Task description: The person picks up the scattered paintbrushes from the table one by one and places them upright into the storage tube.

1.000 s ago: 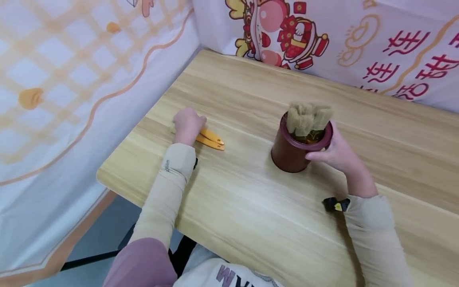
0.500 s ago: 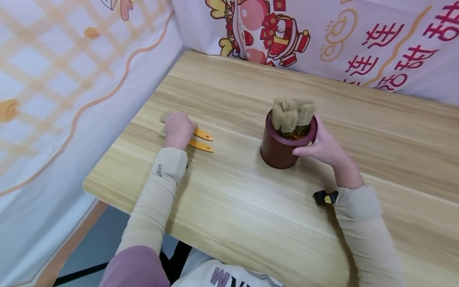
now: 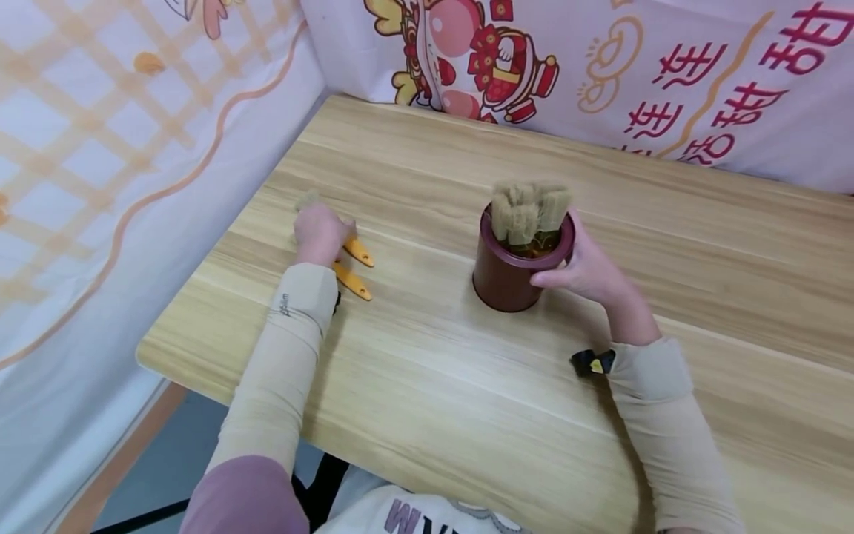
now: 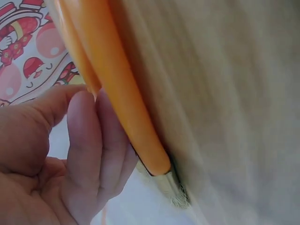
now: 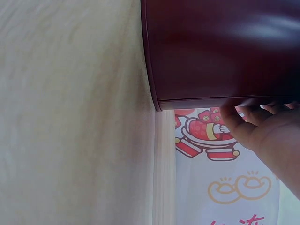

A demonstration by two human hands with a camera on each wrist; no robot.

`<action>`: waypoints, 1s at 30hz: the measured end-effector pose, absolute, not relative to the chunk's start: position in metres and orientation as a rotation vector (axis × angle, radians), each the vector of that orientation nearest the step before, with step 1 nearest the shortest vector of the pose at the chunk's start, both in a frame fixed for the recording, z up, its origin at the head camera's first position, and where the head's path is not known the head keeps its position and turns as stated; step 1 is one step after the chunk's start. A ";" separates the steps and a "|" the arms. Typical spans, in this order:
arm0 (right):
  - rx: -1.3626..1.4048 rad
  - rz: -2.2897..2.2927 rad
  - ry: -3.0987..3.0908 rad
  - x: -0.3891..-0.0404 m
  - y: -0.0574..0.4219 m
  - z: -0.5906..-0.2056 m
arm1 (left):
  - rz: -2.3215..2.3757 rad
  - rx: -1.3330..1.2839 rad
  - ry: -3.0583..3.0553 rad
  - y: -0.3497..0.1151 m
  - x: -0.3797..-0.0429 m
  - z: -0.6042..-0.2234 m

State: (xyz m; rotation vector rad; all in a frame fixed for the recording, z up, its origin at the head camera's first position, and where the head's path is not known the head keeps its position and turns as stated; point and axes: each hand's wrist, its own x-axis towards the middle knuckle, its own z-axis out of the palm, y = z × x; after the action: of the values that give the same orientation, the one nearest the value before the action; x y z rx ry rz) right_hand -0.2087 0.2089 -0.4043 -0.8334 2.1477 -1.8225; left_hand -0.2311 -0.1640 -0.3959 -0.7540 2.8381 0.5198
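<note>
Two paintbrushes with orange handles are at the table's left. My left hand [image 3: 320, 233] pinches the farther brush [image 3: 360, 253] between thumb and fingertips, its pale bristles poking out past the knuckles. The nearer brush [image 3: 352, 282] lies under and beside the hand; in the left wrist view its orange handle [image 4: 124, 89] runs in front of the fingers down to a metal ferrule. My right hand [image 3: 577, 263] grips a dark red-brown round pot [image 3: 507, 278], thumb at the near rim and fingers round the far side. Several brushes [image 3: 523, 211] stand in it, bristles up.
The wood-grain table [image 3: 427, 371] has its left edge close to the left forearm. White printed cloth [image 3: 620, 74] hangs behind the table, and more cloth [image 3: 100, 148] hangs along the left side. A black wrist device [image 3: 592, 363] sits at the right cuff.
The two brush handles have spread apart and turned to point more toward the front. The right hand stays on the pot. The whole head view has shifted, moving things leftward in frame.
</note>
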 end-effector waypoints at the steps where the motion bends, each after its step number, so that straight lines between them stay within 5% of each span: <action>1: -0.828 -1.818 2.145 -0.209 0.209 -0.404 | 0.511 -0.763 2.832 -0.165 -0.233 -0.396; 12: -0.792 -1.778 2.145 -0.208 0.208 -0.405 | 0.684 -0.809 2.700 -0.176 -0.232 -0.394; 30: -0.830 -1.806 2.165 -0.208 0.208 -0.405 | 1.032 -0.550 2.904 -0.127 -0.227 -0.387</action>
State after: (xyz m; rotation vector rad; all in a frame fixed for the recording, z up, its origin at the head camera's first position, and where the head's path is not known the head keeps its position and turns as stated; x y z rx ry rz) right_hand -0.2082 0.2081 -0.4047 -0.8295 2.1652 -1.8064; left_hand -0.2273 -0.1274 -0.3870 -0.5503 2.9039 1.0321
